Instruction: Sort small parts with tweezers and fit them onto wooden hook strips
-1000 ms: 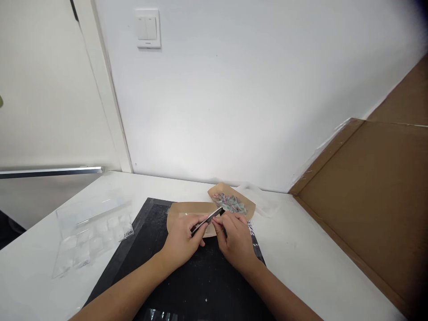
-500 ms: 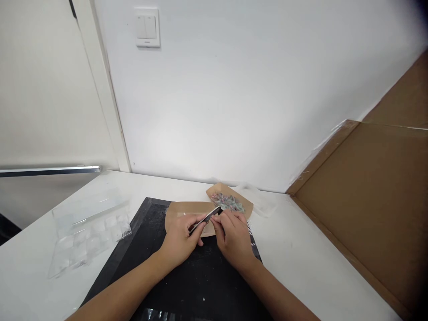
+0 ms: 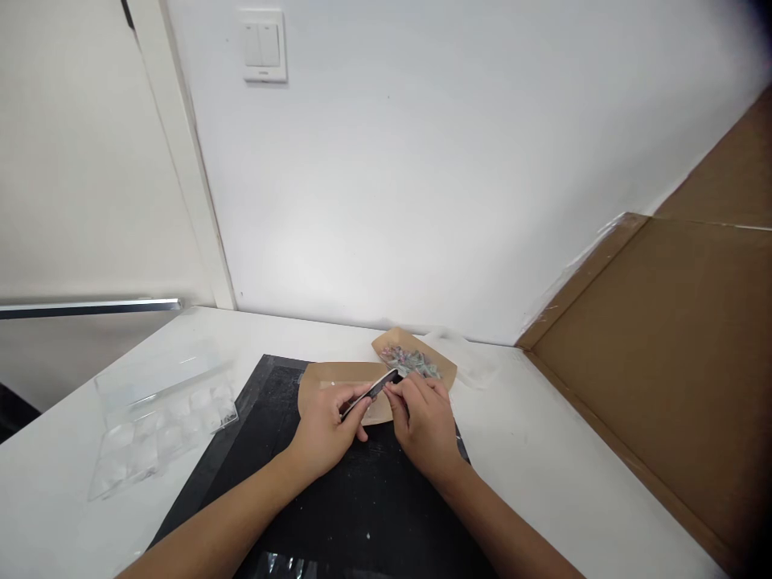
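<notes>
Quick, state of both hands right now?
Left hand: closed, holding a slim black object.
Right hand: fingertips pinched closed by that object's far end; whether they hold anything can't be told.

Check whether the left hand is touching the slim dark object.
Touching: the head view shows the left hand pinching the slim dark object between thumb and fingers.

A hand could pass along the right of the white table (image 3: 531, 458), between the black board (image 3: 362, 498) and the brown cardboard (image 3: 669, 354). Leftward, the compartmented clear plastic case (image 3: 145, 441) obstructs; ahead, the left hand (image 3: 326, 425) and right hand (image 3: 428, 422) block the nearer paper tray (image 3: 312, 389), with the wall (image 3: 386, 201) beyond.
</notes>
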A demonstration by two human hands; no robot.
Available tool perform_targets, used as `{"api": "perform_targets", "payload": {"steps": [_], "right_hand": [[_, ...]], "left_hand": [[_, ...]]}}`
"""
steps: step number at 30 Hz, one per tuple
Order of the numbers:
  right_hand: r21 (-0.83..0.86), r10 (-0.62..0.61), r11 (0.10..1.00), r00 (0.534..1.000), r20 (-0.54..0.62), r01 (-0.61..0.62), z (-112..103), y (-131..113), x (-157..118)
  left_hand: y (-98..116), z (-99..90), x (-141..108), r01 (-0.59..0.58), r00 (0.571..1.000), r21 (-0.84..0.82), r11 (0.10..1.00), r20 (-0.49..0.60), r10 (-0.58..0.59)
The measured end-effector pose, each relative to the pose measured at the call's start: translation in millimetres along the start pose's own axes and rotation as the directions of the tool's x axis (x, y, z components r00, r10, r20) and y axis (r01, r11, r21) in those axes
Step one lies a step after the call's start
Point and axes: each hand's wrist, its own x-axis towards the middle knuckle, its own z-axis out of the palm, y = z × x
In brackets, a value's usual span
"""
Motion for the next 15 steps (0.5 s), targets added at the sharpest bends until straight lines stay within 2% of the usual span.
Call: {"api": "perform_targets", "payload": {"steps": [4,11,15], "right_hand": [[0.008,-0.023,1.000,0.999,0.038,0.023,0.2,-8.1,-1.7],[-0.043,0.042,0.998,0.998,-0.036,-0.044,1.5,5.6,-0.6],[0.011,0.005,1.000,1.000,0.019,-0.005,1.3,-1.6,-1.3]], "left_hand": [[1.1,-0.1,0.0,-0.018,1.000,-0.023,1.000,0.006,0.018],[-2.4,1.0,-0.5,-0.006,1.000,0.002,1.000,-0.002,0.006],[-3.7,1.6,-0.6,-0.018,1.000,-0.018,1.000,-0.003,0.018]]}}
